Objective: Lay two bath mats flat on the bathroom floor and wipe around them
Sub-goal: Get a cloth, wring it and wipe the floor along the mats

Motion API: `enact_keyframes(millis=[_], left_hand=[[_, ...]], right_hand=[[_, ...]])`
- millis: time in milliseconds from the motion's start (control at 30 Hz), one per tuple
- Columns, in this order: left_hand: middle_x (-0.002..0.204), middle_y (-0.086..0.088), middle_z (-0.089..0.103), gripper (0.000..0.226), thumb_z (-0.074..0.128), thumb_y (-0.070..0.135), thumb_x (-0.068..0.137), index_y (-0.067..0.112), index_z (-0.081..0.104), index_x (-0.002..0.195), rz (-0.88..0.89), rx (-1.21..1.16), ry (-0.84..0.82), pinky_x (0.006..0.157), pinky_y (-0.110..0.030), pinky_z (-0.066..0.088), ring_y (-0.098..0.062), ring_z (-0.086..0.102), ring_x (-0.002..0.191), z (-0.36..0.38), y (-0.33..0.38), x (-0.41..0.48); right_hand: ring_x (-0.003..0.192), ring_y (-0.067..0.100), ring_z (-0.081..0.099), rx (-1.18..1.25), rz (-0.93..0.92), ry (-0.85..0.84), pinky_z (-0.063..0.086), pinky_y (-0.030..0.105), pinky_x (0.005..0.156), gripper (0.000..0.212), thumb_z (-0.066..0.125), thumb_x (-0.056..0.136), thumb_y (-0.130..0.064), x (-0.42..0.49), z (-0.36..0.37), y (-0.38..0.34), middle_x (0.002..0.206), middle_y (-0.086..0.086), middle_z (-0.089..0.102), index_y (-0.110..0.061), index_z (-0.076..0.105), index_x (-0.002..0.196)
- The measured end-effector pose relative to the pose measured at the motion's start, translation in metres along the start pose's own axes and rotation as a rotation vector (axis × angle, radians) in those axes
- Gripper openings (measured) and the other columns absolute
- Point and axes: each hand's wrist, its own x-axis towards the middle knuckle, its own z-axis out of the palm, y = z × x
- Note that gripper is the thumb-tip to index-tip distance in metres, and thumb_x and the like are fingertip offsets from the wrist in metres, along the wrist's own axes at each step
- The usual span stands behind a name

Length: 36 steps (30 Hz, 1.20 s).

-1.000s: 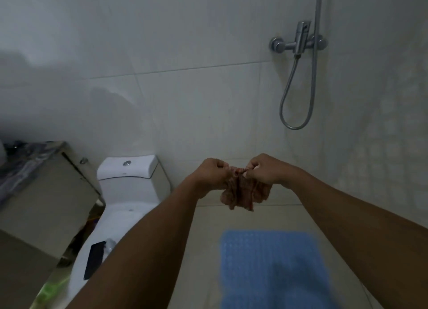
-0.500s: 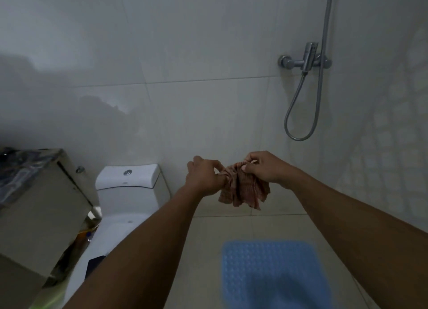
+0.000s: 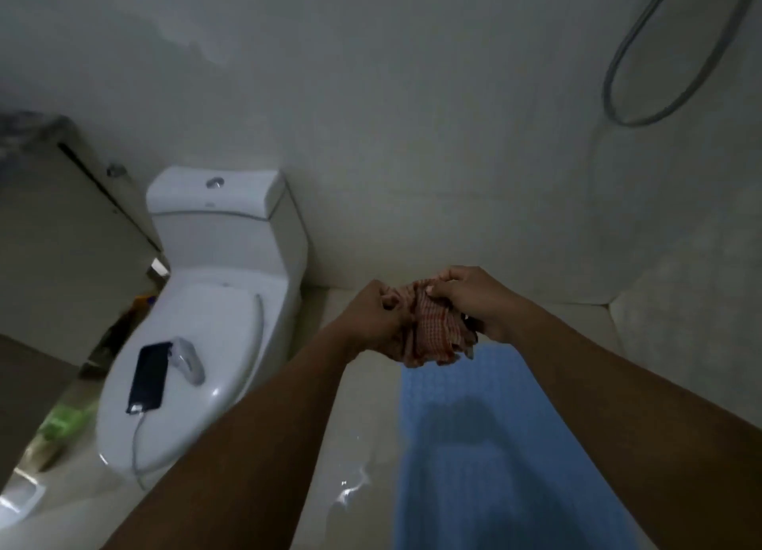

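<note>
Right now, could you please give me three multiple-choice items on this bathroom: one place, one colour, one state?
1. Where is the phone? A in a sink B on the toilet lid C on a shelf
2. What colour is the mat? A blue B green C red
3. The cloth is: A spread on the mat B hung on a hook C gripped by left hand and right hand
Answers: 1 B, it lies on the closed lid; 2 A, plainly blue; 3 C, both hands' fingers curl round it.
</note>
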Motion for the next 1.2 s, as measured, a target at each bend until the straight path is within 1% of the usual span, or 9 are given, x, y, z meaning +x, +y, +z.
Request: enact_keyframes(millis=[133, 300, 400, 600, 800, 933, 1067, 1133, 1200], left_hand=[[0.094, -0.016, 0.068, 0.029, 0.07, 0.032, 0.077, 0.015, 0.056, 0.096, -0.047, 0.063, 0.164, 0.073, -0.055, 0.062, -0.036, 0.071, 0.085, 0.059, -0.135, 0.073], [0.092, -0.014, 0.071, 0.024, 0.065, 0.041, 0.08, 0.02, 0.058, 0.088, -0.112, 0.061, 0.18, 0.076, -0.053, 0.062, -0.035, 0.072, 0.083, 0.14, -0.319, 0.159], [0.094, -0.01, 0.072, 0.024, 0.067, 0.038, 0.082, 0.02, 0.062, 0.097, -0.194, 0.074, 0.2, 0.08, -0.052, 0.061, -0.033, 0.072, 0.086, 0.187, -0.438, 0.203], [0.085, -0.016, 0.076, 0.018, 0.066, 0.026, 0.09, 0.01, 0.066, 0.081, -0.344, 0.139, 0.231, 0.078, -0.042, 0.063, -0.03, 0.074, 0.079, 0.248, -0.61, 0.225], [0.097, -0.018, 0.071, 0.028, 0.065, 0.034, 0.091, 0.006, 0.063, 0.094, -0.522, 0.086, 0.297, 0.08, -0.044, 0.06, -0.035, 0.069, 0.092, 0.287, -0.692, 0.17], [0.107, -0.017, 0.067, 0.044, 0.063, 0.048, 0.089, 0.008, 0.06, 0.106, -0.582, 0.274, 0.28, 0.071, -0.031, 0.043, -0.035, 0.065, 0.1, 0.311, -0.715, 0.128], [0.115, -0.011, 0.062, 0.052, 0.059, 0.057, 0.087, 0.015, 0.056, 0.118, -0.646, 0.657, 0.202, 0.076, -0.036, 0.04, -0.034, 0.062, 0.106, 0.326, -0.725, 0.105], [0.122, -0.011, 0.057, 0.056, 0.055, 0.06, 0.084, 0.017, 0.053, 0.12, -0.518, 0.819, 0.293, 0.083, -0.04, 0.041, -0.035, 0.055, 0.115, 0.328, -0.73, 0.097], [0.136, -0.015, 0.05, 0.065, 0.05, 0.059, 0.085, 0.015, 0.049, 0.132, -0.222, 0.899, 0.348, 0.098, -0.045, 0.04, -0.037, 0.046, 0.128, 0.327, -0.74, 0.099]], right_hand=[[0.071, 0.022, 0.063, 0.052, 0.09, -0.033, 0.051, 0.029, 0.058, 0.015, 0.056, 0.088, 0.0, 0.083, 0.041, 0.139, 0.087, 0.013, 0.064, -0.007, 0.063, 0.098], [0.083, 0.036, 0.069, 0.033, 0.133, -0.038, 0.058, 0.046, 0.077, 0.014, 0.054, 0.088, 0.005, 0.18, 0.102, 0.324, 0.096, 0.021, 0.067, -0.004, 0.063, 0.093], [0.093, 0.044, 0.07, -0.039, 0.146, -0.055, 0.058, 0.061, 0.082, 0.016, 0.053, 0.09, 0.006, 0.229, 0.146, 0.434, 0.101, 0.028, 0.068, -0.004, 0.066, 0.091], [0.093, 0.031, 0.072, -0.209, 0.067, -0.157, 0.062, 0.048, 0.083, 0.005, 0.076, 0.084, -0.019, 0.291, 0.236, 0.606, 0.094, 0.012, 0.074, -0.018, 0.072, 0.083], [0.091, 0.017, 0.063, -0.506, -0.083, -0.327, 0.044, 0.022, 0.076, 0.015, 0.062, 0.09, -0.015, 0.274, 0.299, 0.662, 0.102, 0.004, 0.073, -0.015, 0.076, 0.096], [0.092, 0.019, 0.064, -0.661, -0.192, -0.479, 0.045, 0.023, 0.076, 0.018, 0.068, 0.087, -0.014, 0.248, 0.327, 0.674, 0.103, 0.004, 0.072, -0.012, 0.074, 0.104], [0.096, 0.023, 0.065, -0.74, -0.328, -0.495, 0.05, 0.03, 0.081, 0.018, 0.069, 0.084, -0.021, 0.238, 0.342, 0.696, 0.1, 0.002, 0.071, -0.017, 0.072, 0.1], [0.098, 0.024, 0.059, -0.795, -0.428, -0.347, 0.049, 0.035, 0.081, 0.018, 0.064, 0.085, -0.031, 0.237, 0.338, 0.708, 0.098, 0.001, 0.064, -0.02, 0.069, 0.099], [0.102, 0.028, 0.054, -0.834, -0.473, -0.142, 0.048, 0.041, 0.084, 0.025, 0.057, 0.087, -0.036, 0.237, 0.328, 0.719, 0.103, 0.004, 0.061, -0.019, 0.067, 0.102]])
